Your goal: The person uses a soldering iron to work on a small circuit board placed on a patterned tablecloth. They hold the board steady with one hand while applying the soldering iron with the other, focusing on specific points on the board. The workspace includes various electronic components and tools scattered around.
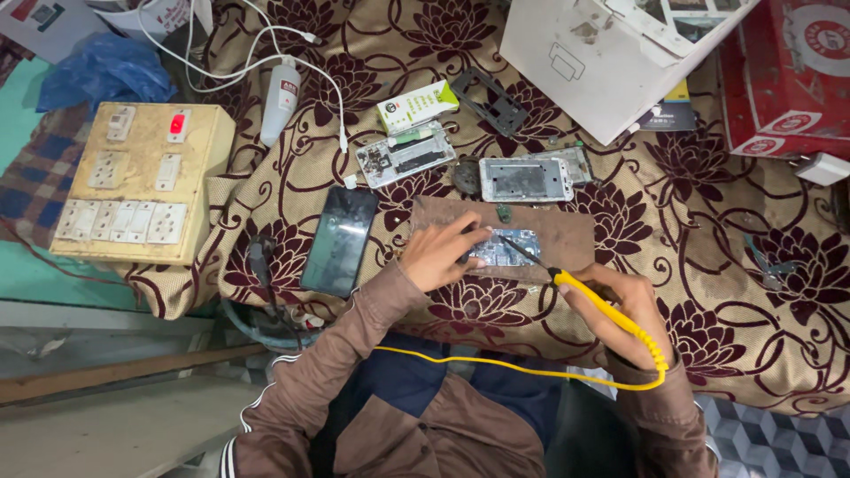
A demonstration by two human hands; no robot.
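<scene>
Hands met over a small circuit board (pixel 503 247) that lay on a brown wooden block (pixel 567 232) near the front edge of the surface (pixel 726 292), which was draped in a beige cloth with dark red flowers. The left hand (pixel 440 254) rested on the block with its fingers pressed on the left end of the board, pinning it flat rather than closing around it. The right hand (pixel 617 314) was clenched around the yellow handle of a soldering iron (pixel 611 317), held like a pen; the dark tip slanted up and left and touched the top of the board. A yellow cord (pixel 496 363) ran from the handle across the lap of the person, who wore brown sleeves.

Just left of the block lay a black phone (pixel 337 240), screen up. Behind the block sat an opened white phone frame (pixel 525 180), and further left an opened phone body (pixel 405 157) with its insides showing. A small green and white box (pixel 417 106) and a black frame (pixel 490 101) lay beyond those. A cream switchboard (pixel 142 181) with sockets and a red switch stood at the far left, near a white charger (pixel 281 99) with its cables. A white box (pixel 593 62) and a red carton (pixel 788 80) stood at the upper right.
</scene>
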